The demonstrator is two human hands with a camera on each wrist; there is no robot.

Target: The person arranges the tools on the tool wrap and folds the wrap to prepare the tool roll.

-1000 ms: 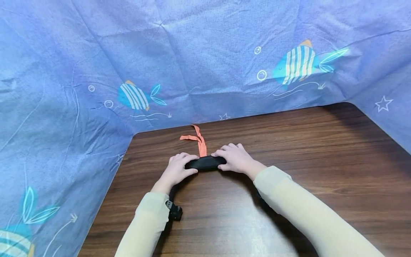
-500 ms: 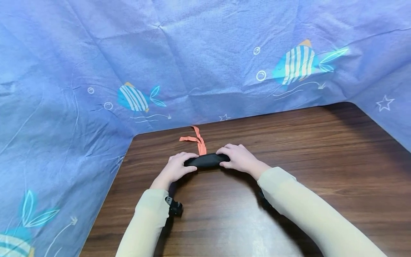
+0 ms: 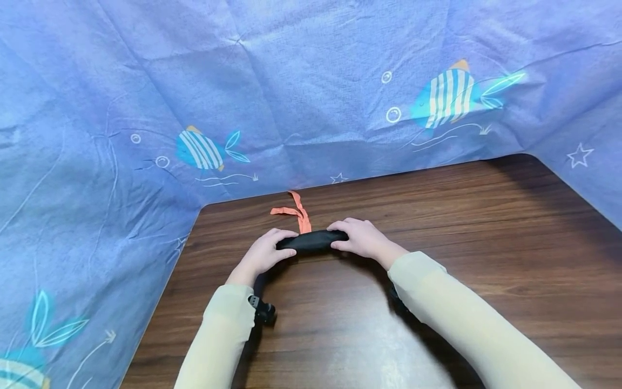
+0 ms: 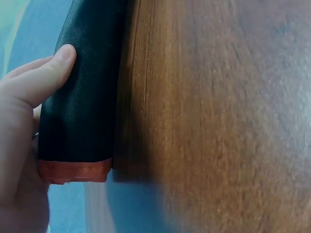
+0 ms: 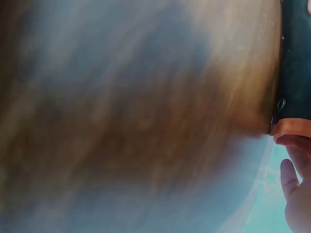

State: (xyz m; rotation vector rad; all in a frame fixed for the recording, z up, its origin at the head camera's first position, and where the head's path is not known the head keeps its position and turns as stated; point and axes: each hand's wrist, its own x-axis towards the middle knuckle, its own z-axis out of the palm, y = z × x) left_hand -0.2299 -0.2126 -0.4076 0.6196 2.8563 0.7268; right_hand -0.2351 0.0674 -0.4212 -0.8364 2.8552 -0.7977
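Observation:
A black fabric roll (image 3: 312, 241) with orange trim lies across the wooden table (image 3: 437, 227). My left hand (image 3: 264, 252) grips its left end, thumb on the near side. My right hand (image 3: 358, 237) grips the right end. An orange strap (image 3: 297, 211) trails from the roll toward the table's far edge. In the left wrist view my thumb (image 4: 46, 77) presses the black roll (image 4: 80, 97), whose end shows an orange hem. The right wrist view catches the black roll (image 5: 295, 68) at the right edge, with fingers (image 5: 294, 187) below its orange hem.
A blue cloth (image 3: 243, 81) printed with striped fish hangs behind and to both sides of the table. Bare wood stretches to the right and toward me. A small black camera (image 3: 262, 312) sits under my left wrist.
Both hands and the roll have shifted slightly away from me, toward the orange strap. The grip on both ends is unchanged.

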